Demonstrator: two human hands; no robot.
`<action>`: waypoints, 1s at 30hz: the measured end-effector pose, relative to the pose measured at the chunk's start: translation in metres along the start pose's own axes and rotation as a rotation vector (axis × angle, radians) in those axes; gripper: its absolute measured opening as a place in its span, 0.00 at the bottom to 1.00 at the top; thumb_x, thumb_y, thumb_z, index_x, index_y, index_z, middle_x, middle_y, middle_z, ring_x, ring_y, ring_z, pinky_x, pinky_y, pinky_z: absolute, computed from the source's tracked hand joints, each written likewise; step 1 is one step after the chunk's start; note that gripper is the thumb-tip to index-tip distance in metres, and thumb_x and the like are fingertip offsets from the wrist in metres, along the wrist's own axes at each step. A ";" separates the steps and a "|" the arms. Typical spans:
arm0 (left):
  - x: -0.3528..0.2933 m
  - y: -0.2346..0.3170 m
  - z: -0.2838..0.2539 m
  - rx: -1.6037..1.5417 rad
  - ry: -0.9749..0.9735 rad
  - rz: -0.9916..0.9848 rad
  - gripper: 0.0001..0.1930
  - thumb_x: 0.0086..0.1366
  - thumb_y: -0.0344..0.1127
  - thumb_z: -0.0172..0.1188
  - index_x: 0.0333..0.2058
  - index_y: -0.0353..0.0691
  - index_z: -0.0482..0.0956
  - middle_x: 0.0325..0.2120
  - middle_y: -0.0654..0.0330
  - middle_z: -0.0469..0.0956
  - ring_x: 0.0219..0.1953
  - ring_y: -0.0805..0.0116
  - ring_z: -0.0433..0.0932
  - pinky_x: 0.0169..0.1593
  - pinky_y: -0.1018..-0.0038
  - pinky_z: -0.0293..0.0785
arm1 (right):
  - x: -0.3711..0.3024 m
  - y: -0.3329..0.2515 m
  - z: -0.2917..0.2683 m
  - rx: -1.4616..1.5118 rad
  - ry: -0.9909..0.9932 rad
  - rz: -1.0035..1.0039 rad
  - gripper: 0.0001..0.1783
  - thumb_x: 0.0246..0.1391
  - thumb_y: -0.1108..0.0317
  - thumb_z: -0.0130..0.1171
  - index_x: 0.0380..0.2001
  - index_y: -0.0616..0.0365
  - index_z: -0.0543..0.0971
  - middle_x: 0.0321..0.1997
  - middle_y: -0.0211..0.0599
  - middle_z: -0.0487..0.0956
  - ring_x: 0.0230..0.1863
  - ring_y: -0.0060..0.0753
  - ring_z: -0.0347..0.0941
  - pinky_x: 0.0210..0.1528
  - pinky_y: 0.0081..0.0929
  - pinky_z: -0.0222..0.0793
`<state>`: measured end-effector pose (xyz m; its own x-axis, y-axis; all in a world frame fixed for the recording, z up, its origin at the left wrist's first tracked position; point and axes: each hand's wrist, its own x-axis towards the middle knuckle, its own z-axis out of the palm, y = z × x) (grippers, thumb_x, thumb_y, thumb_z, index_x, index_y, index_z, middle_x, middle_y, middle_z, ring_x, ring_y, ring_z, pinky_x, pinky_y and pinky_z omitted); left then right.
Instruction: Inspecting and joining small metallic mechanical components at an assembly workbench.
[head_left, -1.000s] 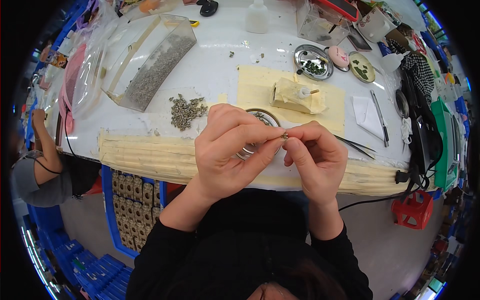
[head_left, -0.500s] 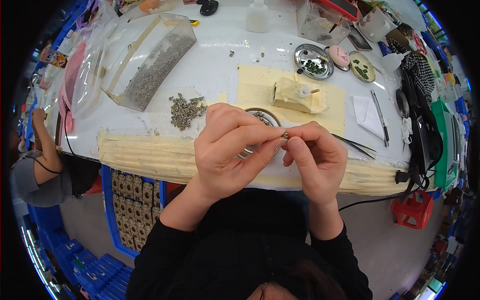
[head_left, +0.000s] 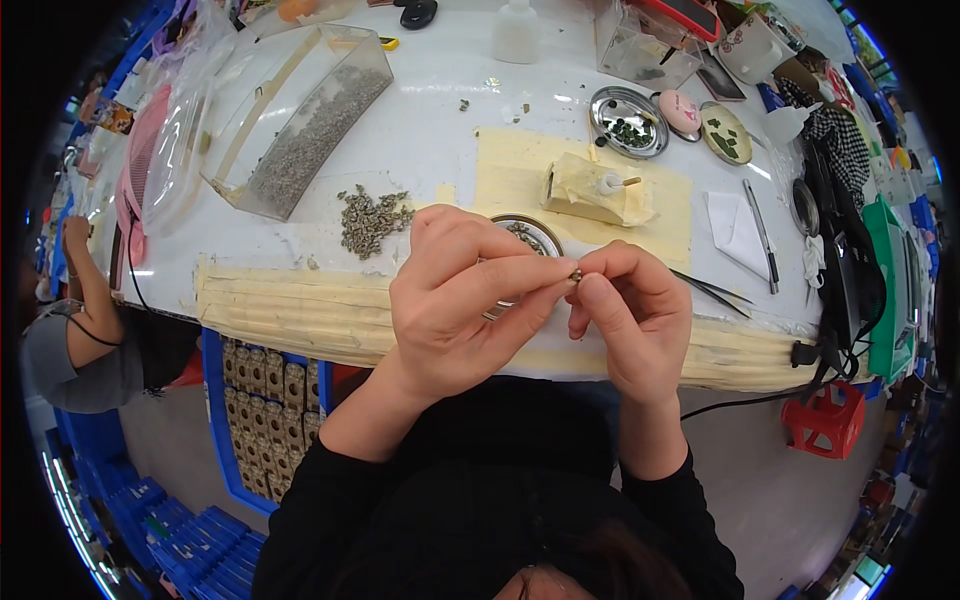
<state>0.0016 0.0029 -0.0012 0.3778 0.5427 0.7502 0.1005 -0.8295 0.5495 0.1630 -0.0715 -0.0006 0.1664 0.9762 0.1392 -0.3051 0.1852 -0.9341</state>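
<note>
Between the thumbs and forefingers of both hands is a tiny brassy-grey metal part [head_left: 575,275]; its exact kind is too small to make out. My left hand [head_left: 465,295] pinches it from the left, and my right hand [head_left: 635,315] meets it from the right with curled fingers. Below the fingers stands a round metal dish [head_left: 540,229] of small parts, mostly covered by my left hand. A loose heap of small metal parts [head_left: 370,222] lies on the table left of my hands. Black tweezers [head_left: 712,291] rest just right of my right hand.
A clear bin [head_left: 315,140] of small parts stands far left. Behind my hands sits a taped block [head_left: 597,190] on yellow paper. Dishes with dark green pieces [head_left: 630,133] are at the far right, near a pen [head_left: 760,235]. Another person [head_left: 85,330] sits at the left.
Both hands stay in their pinch. The fingertips and the tiny part have shifted very slightly, and the part shows a little differently between them.
</note>
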 end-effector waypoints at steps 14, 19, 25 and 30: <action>0.003 0.003 -0.001 0.064 0.013 -0.003 0.10 0.48 0.23 0.72 0.32 0.36 0.85 0.25 0.62 0.78 0.28 0.68 0.73 0.38 0.71 0.62 | 0.012 -0.018 -0.016 -0.663 0.265 -0.424 0.06 0.55 0.79 0.63 0.37 0.66 0.82 0.32 0.33 0.78 0.28 0.17 0.71 0.31 0.17 0.68; 0.004 0.003 0.003 0.085 0.052 -0.008 0.13 0.47 0.24 0.73 0.33 0.41 0.85 0.24 0.68 0.77 0.27 0.70 0.74 0.38 0.72 0.61 | 0.041 -0.031 -0.027 -1.137 0.283 -0.599 0.09 0.50 0.77 0.67 0.37 0.59 0.84 0.32 0.37 0.78 0.32 0.36 0.73 0.35 0.27 0.68; 0.003 0.004 0.001 0.094 0.039 -0.005 0.10 0.49 0.24 0.72 0.33 0.38 0.84 0.25 0.64 0.77 0.27 0.69 0.73 0.39 0.72 0.62 | 0.050 -0.027 -0.026 -1.223 0.233 -0.514 0.07 0.50 0.73 0.68 0.34 0.59 0.83 0.33 0.36 0.78 0.37 0.39 0.74 0.37 0.32 0.69; 0.002 0.003 0.000 0.099 0.035 0.003 0.09 0.50 0.24 0.71 0.33 0.37 0.84 0.25 0.63 0.77 0.28 0.68 0.72 0.39 0.71 0.62 | 0.048 -0.028 -0.024 -1.224 0.272 -0.589 0.07 0.49 0.75 0.69 0.33 0.59 0.83 0.32 0.36 0.78 0.34 0.37 0.74 0.36 0.30 0.69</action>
<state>0.0030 0.0014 0.0023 0.3461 0.5433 0.7649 0.1907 -0.8390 0.5096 0.2025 -0.0322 0.0242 0.2007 0.7109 0.6741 0.8582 0.2043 -0.4710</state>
